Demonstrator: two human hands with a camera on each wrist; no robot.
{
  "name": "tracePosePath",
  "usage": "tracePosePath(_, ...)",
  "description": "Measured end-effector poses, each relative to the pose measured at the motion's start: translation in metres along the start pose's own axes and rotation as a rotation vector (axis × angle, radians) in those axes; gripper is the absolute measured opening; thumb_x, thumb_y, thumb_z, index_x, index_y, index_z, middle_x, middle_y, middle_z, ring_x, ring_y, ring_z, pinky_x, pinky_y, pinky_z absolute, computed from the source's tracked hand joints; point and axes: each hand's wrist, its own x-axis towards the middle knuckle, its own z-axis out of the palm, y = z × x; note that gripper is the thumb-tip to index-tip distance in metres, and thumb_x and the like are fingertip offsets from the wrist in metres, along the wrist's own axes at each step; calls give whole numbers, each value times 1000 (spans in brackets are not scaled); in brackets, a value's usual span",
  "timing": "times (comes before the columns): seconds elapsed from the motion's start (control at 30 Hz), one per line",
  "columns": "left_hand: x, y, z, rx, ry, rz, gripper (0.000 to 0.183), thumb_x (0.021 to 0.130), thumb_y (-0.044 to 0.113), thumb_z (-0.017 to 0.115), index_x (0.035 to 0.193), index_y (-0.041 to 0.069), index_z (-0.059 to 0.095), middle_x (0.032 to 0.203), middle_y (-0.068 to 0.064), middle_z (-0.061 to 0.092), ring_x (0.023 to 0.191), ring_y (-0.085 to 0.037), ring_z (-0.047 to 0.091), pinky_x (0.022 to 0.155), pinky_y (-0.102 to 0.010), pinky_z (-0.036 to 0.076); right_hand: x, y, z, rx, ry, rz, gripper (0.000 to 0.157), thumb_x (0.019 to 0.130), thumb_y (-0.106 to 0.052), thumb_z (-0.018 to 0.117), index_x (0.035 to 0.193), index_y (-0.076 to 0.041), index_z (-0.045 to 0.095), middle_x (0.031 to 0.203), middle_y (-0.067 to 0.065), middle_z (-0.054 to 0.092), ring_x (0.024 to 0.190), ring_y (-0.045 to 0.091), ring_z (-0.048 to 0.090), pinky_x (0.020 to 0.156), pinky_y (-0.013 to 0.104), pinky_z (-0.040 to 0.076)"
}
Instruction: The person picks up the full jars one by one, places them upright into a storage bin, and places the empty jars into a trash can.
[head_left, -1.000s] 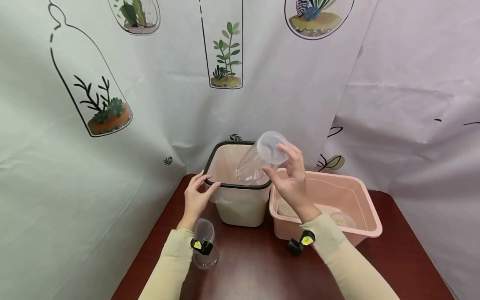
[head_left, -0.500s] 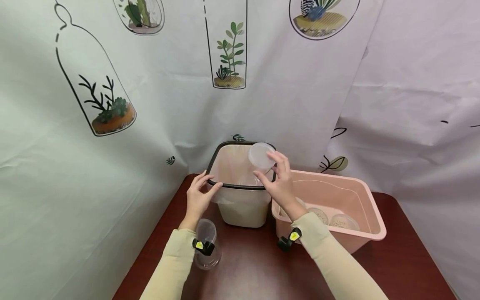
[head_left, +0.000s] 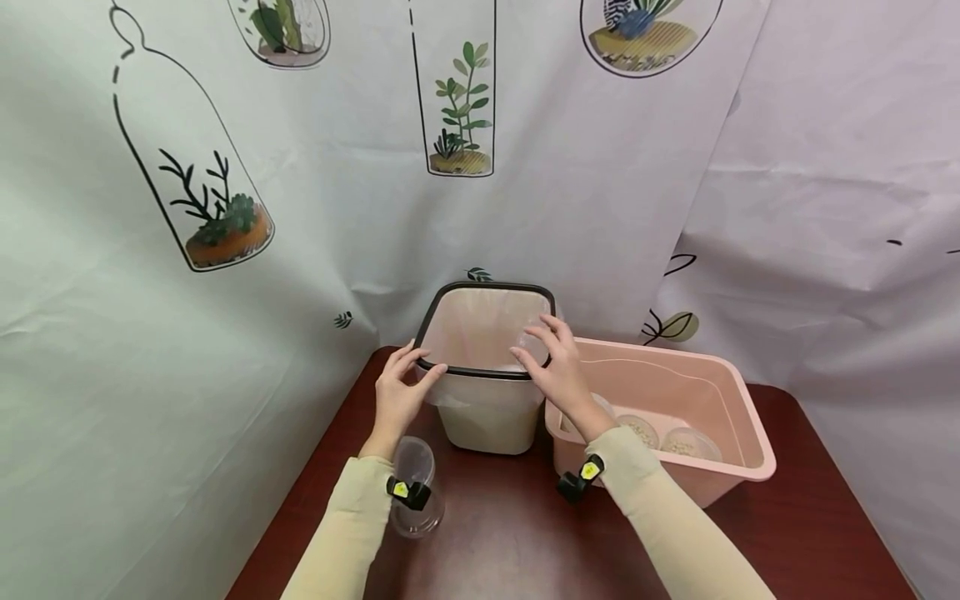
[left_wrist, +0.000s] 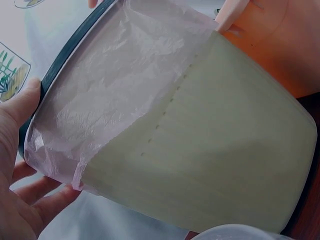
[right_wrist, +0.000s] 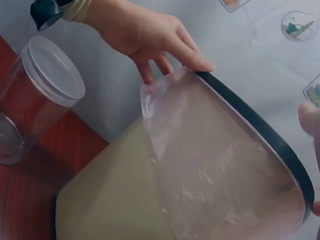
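Observation:
A beige trash can (head_left: 487,429) with a black rim stands on the table, lined with a thin translucent bag (head_left: 480,389). My left hand (head_left: 393,404) grips the near left corner of its rim, thumb at the rim and fingers against the bag outside. Over the right side of the can's mouth, my right hand (head_left: 564,375) has its fingers spread apart and holds nothing. A faint clear shape shows just past its fingertips, too indistinct to tell. Beside my left forearm stands a clear plastic jar (right_wrist: 30,95) with a white lid, partly covered by the wrist camera in the head view.
A pink tub (head_left: 660,367) sits right of the can, with several round clear containers (head_left: 688,444) of pale grains in it. The dark red table (head_left: 517,533) ends at a white curtain (head_left: 360,217) printed with plants.
The lidded clear jar in my right hand went down into the trash can and left my fingers. My right hand moved left and lower. My left hand stayed at the rim.

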Motion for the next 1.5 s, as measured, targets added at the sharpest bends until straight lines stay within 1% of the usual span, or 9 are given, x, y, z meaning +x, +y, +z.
tracePosePath(0.17,-2,0,0,-3,2,-9,37,74,25,79,103,4,69,127,-13,54,115,-23,51,91,-40,44,-2,1,-3,-13,-9,31,31,79,-9,73,107,2,64,123,27,49,117,38,45,94,52,38)
tracePosePath(0.33,-1,3,-2,-3,-11,-26,38,74,23,79,104,2,69,128,-15,53,114,-26,51,92,-42,44,-5,0,-4,-3,5,20,27,81,-8,71,104,3,64,119,26,51,113,36,48,91,50,40)
tracePosePath(0.47,3,6,-3,36,-65,-60,42,77,27,77,110,3,67,131,-14,50,110,-26,53,87,-43,46,-7,-1,-4,-10,27,19,27,80,-8,72,104,3,65,117,23,52,111,35,50,90,47,42)
tracePosePath(0.6,6,8,-7,69,-135,-105,50,80,34,73,120,6,63,138,-10,44,117,-24,48,86,-44,47,-8,-6,-3,-8,29,11,28,80,-9,72,106,1,64,118,21,53,112,34,49,86,42,44)
tracePosePath(0.7,7,11,-12,98,-161,-103,55,81,36,71,127,10,58,142,-9,39,124,-24,43,87,-45,47,-8,-13,-1,10,39,-29,30,79,-7,72,106,2,64,117,21,53,111,35,50,86,42,44)
tracePosePath(0.9,5,15,-24,125,-133,-61,54,84,35,69,129,10,55,141,-11,40,125,-26,41,88,-46,46,-8,-27,9,69,94,-125,31,76,-5,73,106,0,64,115,18,56,110,34,51,94,41,40)
tracePosePath(1.1,-3,13,-39,138,-114,-65,49,85,32,68,126,8,57,140,-8,42,124,-26,43,89,-48,45,-17,-48,26,128,94,-200,30,82,-13,71,108,-1,63,116,18,56,109,31,52,94,38,41)
tracePosePath(1.3,-9,9,-52,149,-78,-62,46,85,29,68,125,9,57,139,-4,44,124,-21,42,89,-47,45,-35,-65,48,163,36,-243,33,88,-25,64,112,-1,61,119,20,54,111,30,50,93,37,41)
tracePosePath(1.5,-17,3,-63,191,-30,-27,44,85,24,69,124,6,58,136,-5,47,122,-21,45,88,-46,46,-60,-71,69,171,-35,-250,37,88,-29,65,114,-3,60,120,21,52,114,29,49,93,35,42)
